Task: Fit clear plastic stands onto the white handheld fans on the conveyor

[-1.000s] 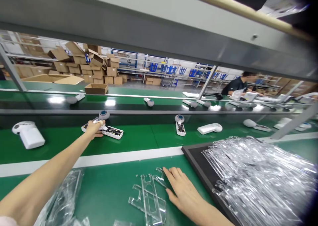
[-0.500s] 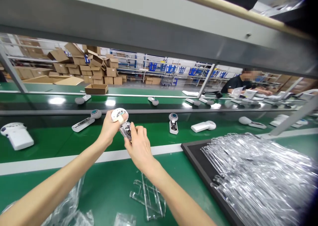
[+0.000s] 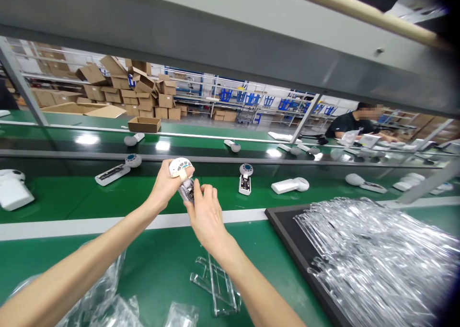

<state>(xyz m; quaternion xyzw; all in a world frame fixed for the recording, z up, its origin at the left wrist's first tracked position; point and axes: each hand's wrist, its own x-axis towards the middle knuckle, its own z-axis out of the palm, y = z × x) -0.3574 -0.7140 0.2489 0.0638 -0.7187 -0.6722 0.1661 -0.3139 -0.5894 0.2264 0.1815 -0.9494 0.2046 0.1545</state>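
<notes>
Both hands hold a white round-headed handheld device [image 3: 180, 165] above the green conveyor. My left hand [image 3: 163, 186] is closed around its head, with the thumb across a pale strip just below it. My right hand [image 3: 208, 214] is closed on the lower handle, fingertips against what looks like a clear plastic piece [image 3: 186, 191] there; its edges are partly hidden by the fingers. Below the hands, several loose clear plastic frames [image 3: 219, 288] lie on the green worktop. A similar device [image 3: 245, 183] with an uncovered handle rests on the belt to the right.
At right a black tray [image 3: 287, 231] holds a heap of clear plastic parts [image 3: 381, 255]. Clear plastic bags [image 3: 108, 293] lie at front left. More white devices [image 3: 113, 174] sit along the belt [image 3: 72, 193]. A grey beam [image 3: 215, 44] crosses overhead; a person [image 3: 354, 123] sits across the line.
The devices on the near belt have shifted left relative to the worktop. My hands keep their hold on the device, and the whole view has turned slightly.
</notes>
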